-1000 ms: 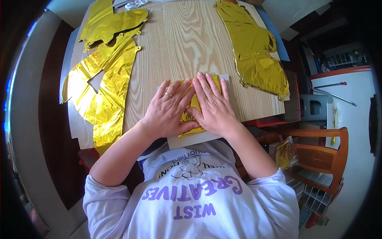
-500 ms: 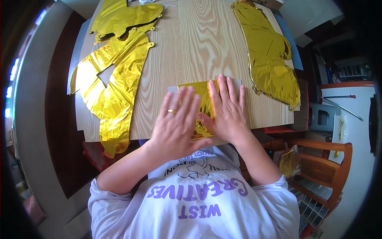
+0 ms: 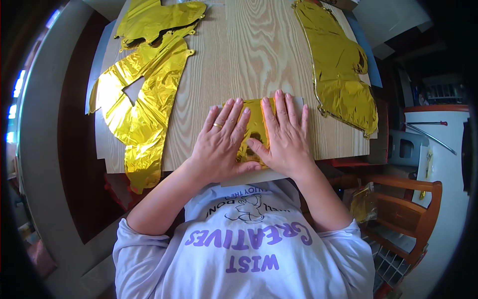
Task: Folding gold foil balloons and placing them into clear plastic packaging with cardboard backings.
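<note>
A folded gold foil balloon (image 3: 255, 119) lies at the near edge of the table, on a flat greyish sheet (image 3: 297, 102) whose corners stick out around it. My left hand (image 3: 218, 142) rests flat on its left part, fingers stretched out, a ring on one finger. My right hand (image 3: 285, 134) presses flat along its right side, thumb pointing inward over the foil. Both hands are open and grip nothing. Between them a shiny strip of the foil shows; the rest is hidden under the palms.
Flat gold foil balloons lie at the left, one with a diamond-shaped gap (image 3: 144, 109) and another behind it (image 3: 154, 20). A further gold balloon (image 3: 338, 70) lies along the right side of the wood-grain table (image 3: 239, 60). A wooden chair (image 3: 403, 214) stands at the lower right.
My left hand, blurred and raised before, has come down flat onto the folded foil. My right hand stays nearly in place.
</note>
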Tool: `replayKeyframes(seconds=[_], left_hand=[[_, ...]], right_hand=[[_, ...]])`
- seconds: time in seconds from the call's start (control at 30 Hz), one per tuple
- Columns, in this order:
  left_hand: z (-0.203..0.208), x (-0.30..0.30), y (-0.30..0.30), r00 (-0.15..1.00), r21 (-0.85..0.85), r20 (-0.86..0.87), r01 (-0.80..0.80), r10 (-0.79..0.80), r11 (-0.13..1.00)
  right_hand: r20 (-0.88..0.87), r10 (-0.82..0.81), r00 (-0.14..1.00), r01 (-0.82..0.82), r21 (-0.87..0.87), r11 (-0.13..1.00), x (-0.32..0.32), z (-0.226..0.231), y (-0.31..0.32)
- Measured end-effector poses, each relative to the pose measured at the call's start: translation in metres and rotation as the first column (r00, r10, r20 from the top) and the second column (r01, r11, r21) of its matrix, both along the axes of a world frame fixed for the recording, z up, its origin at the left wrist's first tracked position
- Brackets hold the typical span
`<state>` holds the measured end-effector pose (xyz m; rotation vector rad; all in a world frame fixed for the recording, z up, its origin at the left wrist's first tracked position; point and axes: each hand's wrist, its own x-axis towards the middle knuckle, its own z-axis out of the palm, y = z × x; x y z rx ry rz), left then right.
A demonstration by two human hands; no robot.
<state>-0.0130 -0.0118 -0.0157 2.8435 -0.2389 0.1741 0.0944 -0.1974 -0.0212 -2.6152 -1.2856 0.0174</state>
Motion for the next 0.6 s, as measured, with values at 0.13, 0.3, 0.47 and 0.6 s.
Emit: replayKeyframes(seconds=[0.13, 0.3, 0.47, 0.6], left_hand=[[0.0, -0.001, 0.0, 1.0, 0.034, -0.013, 0.002, -0.002, 0.999], [0.0, 0.001, 0.0, 0.999, 0.021, -0.033, 0.001, -0.001, 1.0], [0.0, -0.002, 0.0, 1.0, 0.042, -0.011, -0.007, 0.008, 0.999], [0.002, -0.002, 0.002, 0.998, 0.022, -0.062, -0.007, 0.008, 1.0]], right_hand=[[-0.085, 0.035, 0.996, -0.032, 0.034, 0.999, 0.007, -0.001, -0.005], [-0.048, 0.089, 0.995, -0.089, 0.013, 0.996, 0.014, 0.0, -0.017], [0.006, 0.088, 0.996, -0.088, 0.009, 0.996, 0.01, -0.001, -0.017], [0.015, 0.078, 0.997, -0.078, 0.011, 0.997, 0.009, -0.002, -0.016]])
